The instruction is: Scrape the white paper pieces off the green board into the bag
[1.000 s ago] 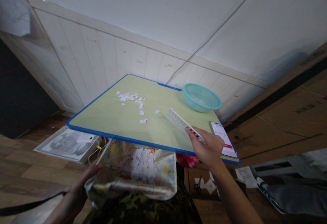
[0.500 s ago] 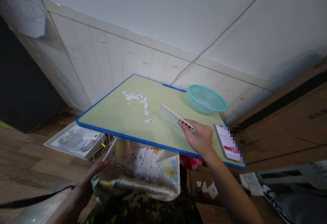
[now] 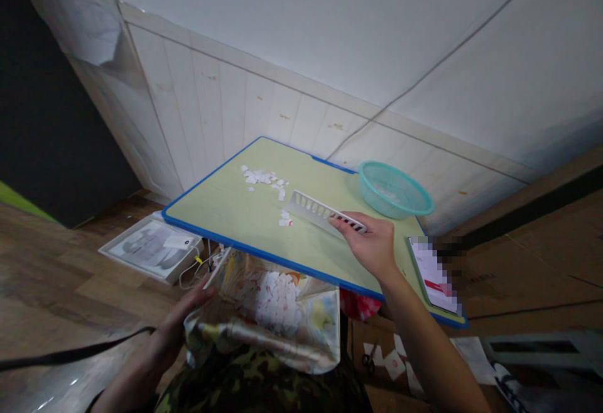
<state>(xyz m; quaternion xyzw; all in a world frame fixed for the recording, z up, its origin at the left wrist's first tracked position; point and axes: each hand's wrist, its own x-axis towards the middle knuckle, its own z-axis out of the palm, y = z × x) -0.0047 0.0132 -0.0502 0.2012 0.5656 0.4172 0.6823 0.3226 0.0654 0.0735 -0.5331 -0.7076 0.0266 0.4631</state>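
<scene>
My right hand is closed around one end of a white slotted plastic strip. It holds the strip tilted over the yellow-green table, and the strip's far end is close to the small white paper pieces scattered there. On my lap, against the table's front edge, is an open box with a patterned, glossy covering. A heap of paper scraps lies inside it. My left hand grips the box's left side, its fingers partly hidden.
A turquoise plastic basin stands at the table's back right. A phone lies by the right edge. On the floor are a white box with cables, scissors and paper sheets. A white wall backs the table.
The view has shifted, so everything appears further right. The slotted strip has turned to show more of its face and seems nearer the paper pieces. My left hand stays on the box.
</scene>
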